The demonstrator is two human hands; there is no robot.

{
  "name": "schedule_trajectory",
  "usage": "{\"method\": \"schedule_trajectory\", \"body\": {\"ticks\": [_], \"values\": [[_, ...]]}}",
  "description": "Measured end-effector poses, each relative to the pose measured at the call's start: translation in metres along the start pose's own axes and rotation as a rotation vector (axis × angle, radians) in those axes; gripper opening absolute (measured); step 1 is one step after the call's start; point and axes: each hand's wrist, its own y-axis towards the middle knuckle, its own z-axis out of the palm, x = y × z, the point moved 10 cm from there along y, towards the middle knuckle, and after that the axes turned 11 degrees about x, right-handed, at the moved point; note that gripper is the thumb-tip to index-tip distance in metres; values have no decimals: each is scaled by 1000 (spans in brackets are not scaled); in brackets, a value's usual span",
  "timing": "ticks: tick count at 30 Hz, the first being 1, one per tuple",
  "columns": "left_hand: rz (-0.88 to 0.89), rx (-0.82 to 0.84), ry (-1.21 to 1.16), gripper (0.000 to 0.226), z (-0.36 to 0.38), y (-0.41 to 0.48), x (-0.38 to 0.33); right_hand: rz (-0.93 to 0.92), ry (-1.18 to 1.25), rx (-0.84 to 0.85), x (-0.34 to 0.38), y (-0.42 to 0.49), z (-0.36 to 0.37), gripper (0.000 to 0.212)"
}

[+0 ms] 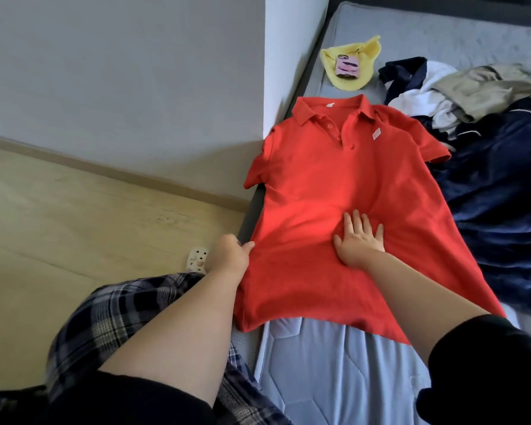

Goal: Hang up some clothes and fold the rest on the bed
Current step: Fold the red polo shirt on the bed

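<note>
**A:** Why's the red polo shirt (344,194) laid out like that, collar at 12 o'clock and hem toward the person?

**B:** Looks like fold prep to me. It's flat along the left edge of the bed (334,378), buttons up and both sleeves out, so the sides can be turned in evenly. The right hand (360,243) lies on the lower middle of it, fingers (347,223) straight and spread wide, holding nothing, just pressing. My guess is it pins the fabric so it doesn't slide.

**A:** And the other one?

**B:** The left hand (230,256) sits at about 8 o'clock on the shirt. Its fingers are curled on the side edge, right where the shirt reaches the mattress edge. It's pinching the fabric, I'd say to tug that side straight or bring it over for a first fold.

**A:** What's the heap at 2 o'clock?

**B:** That's the pile of clothes (488,118) not folded yet, crumpled navy, white and beige stuff. The shirt's right sleeve lies against it. Keeping it off to the side leaves the near strip of bed as working room. Past the collar there's a yellow cloth (328,61) with a phone (347,66) on top, probably parked out of the way.

**A:** Early days, then?

**B:** I'd say so. Nothing folded in view, and no hanger either.
</note>
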Motion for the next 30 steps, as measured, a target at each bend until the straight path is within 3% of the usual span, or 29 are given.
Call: {"method": "schedule_trajectory", "body": {"ticks": [2,4,7,11,14,17,20,23,26,28,30], "values": [[114,-187,122,37,-21,-9,-23,-3,-15,-20,3,-4,-2,68],[358,-295,223,46,-20,-16,-62,-12,-37,-59,5,-8,-8,68],[616,-295,311,49,-3,-21,-111,-56,-110,-173,11,-16,-30,62],[679,-171,360,52,30,-8,-147,-130,-124,-288,14,-14,-65,40],[670,-118,439,56,48,3,-174,-142,78,-286,4,-6,-81,31],[697,-35,420,59,64,14,-206,-103,281,-377,-14,0,-103,37],[705,45,414,61,82,30,-233,-96,364,-575,-33,5,-141,41],[692,72,444,61,94,50,-256,36,506,-751,-72,17,-174,48],[690,99,459,62,100,73,-272,322,794,-845,-131,38,-184,48],[690,110,479,63,102,88,-277,539,855,-800,-165,54,-182,49],[694,119,499,66,105,99,-277,675,844,-652,-190,71,-178,57]]}}
